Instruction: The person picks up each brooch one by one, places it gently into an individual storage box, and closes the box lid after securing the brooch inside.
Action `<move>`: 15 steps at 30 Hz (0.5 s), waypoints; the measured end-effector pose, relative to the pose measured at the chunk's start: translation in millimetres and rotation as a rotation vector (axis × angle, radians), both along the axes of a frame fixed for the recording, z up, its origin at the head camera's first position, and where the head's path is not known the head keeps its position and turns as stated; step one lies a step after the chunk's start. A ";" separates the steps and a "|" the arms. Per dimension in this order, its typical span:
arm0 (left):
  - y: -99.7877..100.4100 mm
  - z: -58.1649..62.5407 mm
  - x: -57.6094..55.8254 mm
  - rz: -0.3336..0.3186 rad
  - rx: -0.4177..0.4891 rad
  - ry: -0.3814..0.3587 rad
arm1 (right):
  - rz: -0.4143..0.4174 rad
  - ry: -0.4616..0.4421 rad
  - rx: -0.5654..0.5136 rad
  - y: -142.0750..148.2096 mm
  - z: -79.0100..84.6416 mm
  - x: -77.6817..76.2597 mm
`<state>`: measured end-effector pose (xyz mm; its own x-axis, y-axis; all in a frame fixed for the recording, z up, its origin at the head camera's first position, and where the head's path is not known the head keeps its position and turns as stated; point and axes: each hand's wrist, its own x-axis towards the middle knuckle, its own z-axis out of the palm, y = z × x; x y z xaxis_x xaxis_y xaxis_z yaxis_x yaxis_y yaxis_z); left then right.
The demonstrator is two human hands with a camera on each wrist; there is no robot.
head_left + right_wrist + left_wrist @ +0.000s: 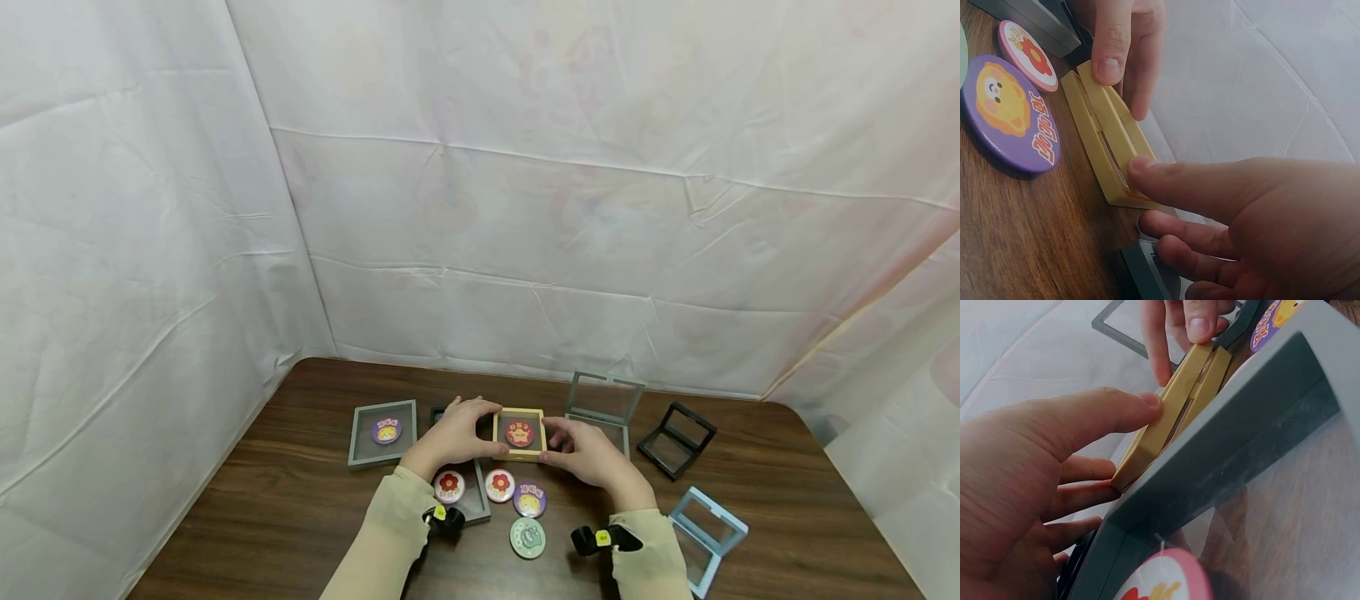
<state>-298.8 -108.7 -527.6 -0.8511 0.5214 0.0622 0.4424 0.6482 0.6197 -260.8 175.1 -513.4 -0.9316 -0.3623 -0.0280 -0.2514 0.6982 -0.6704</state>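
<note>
A yellow square display frame point(519, 456) lies between both hands, with a round red badge point(520, 432) behind its clear window. At its left side my left hand point(459, 433) grips it, thumb on the near edge and fingers towards the far corner. The right hand point(588, 454) holds the opposite side, its thumb on the near right corner. A narrow gap runs between the upper and lower halves of the yellow frame point(1105, 134) in the right wrist view. Near the left wrist, a red-flower badge point(449, 487) sits over a grey frame point(477, 510), partly hidden by the arm.
Loose badges lie in front: a red-flower one point(499, 486), a purple one point(529, 500) and a green one point(527, 538). A grey frame point(354, 437) holding a purple badge is at left. Unfolded grey point(604, 398), black point(677, 439) and light blue point(708, 537) frames stand right.
</note>
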 end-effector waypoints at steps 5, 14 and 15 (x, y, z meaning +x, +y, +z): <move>0.2 -1.2 -1.3 0.005 -0.006 0.005 | 0.000 0.002 -0.005 0.0 -0.3 -0.3; 1.1 -1.3 0.6 0.014 -0.005 0.006 | -0.009 0.012 -0.021 -2.5 -2.3 0.1; 1.2 -1.0 0.8 0.015 -0.007 0.007 | -0.008 0.015 -0.020 -2.6 -2.5 0.2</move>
